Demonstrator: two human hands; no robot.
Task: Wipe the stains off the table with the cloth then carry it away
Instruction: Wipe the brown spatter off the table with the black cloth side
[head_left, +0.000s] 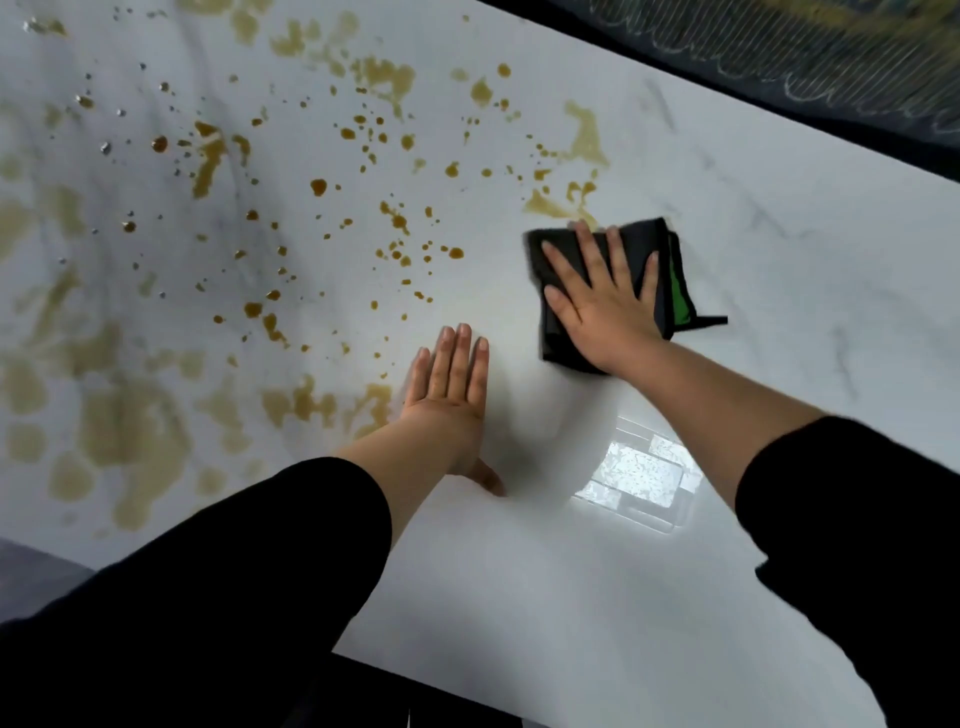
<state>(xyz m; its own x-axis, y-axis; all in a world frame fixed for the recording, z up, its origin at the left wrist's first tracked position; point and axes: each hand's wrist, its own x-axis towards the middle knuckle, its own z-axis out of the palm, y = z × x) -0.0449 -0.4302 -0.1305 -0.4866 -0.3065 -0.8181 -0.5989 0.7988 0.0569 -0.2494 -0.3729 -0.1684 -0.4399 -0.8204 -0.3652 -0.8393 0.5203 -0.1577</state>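
A folded dark cloth (670, 270) with a green inner layer lies flat on the white marble table (779, 270). My right hand (602, 301) presses on it with fingers spread and straight. Brown stains (317, 187) in drops and smears cover the table's left and middle; a smear (550, 205) lies just beyond the cloth's far edge. My left hand (449, 389) rests flat on the table to the left of the cloth, fingers straight and together, holding nothing.
A dark patterned rug (831, 57) lies on the floor beyond the table's far right edge. A bright window reflection (639, 478) shines on the near tabletop. Grey floor shows at the lower left corner (31, 571).
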